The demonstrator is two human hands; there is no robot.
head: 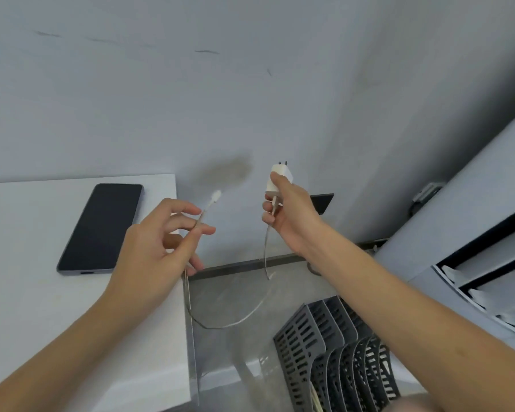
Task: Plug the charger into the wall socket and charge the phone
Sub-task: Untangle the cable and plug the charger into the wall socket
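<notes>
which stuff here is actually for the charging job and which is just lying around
For the job: charger plug in the right hand; cable end in the left hand; phone on the white table.

Lying about: grey file rack; white trays.

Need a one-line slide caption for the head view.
Right hand holds white charger, left hand pinches the cable end; phone lies unplugged on the table.

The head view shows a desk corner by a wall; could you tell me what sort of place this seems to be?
Probably an office or study corner: a white desk against a scuffed grey wall, a black slotted file rack on the floor, and a grey cabinet alongside.
</notes>
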